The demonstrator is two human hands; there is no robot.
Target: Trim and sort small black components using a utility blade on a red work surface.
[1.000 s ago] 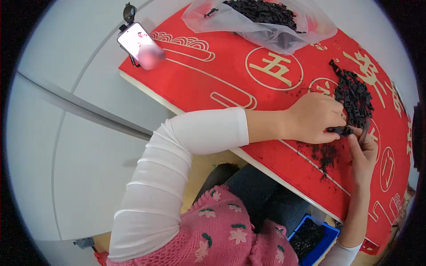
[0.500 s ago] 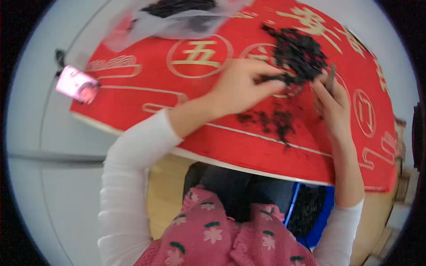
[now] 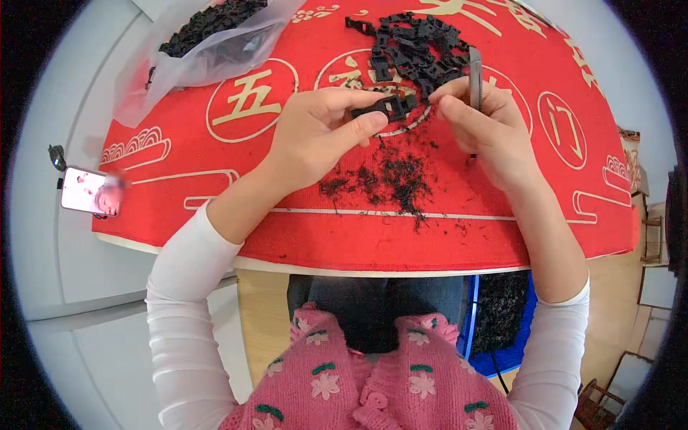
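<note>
My left hand point(image 3: 308, 140) pinches a small black plastic part point(image 3: 390, 107), shaped like a buckle piece with an opening in it, between thumb and fingers. Close to its right, my right hand point(image 3: 494, 129) is closed around a slim grey utility knife point(image 3: 475, 68), which points away from me. The tips of my right thumb and forefinger meet near the part. Just beyond both hands lies a heap of similar black plastic parts point(image 3: 423, 46). Fine black shavings point(image 3: 405, 179) are scattered on the red tablecloth point(image 3: 401, 244) beneath my hands.
A translucent plastic bag point(image 3: 236, 61) full of black parts stands at the far left. Beside the table's left edge a phone point(image 3: 89, 192) with a lit screen is propped up. Below the table, by my right leg, sits a blue bin point(image 3: 517, 355) holding black bits.
The view has shifted and steadied. My hands have moved slightly apart, and the black part in my left hand shows more plainly. Both hands keep their hold.
</note>
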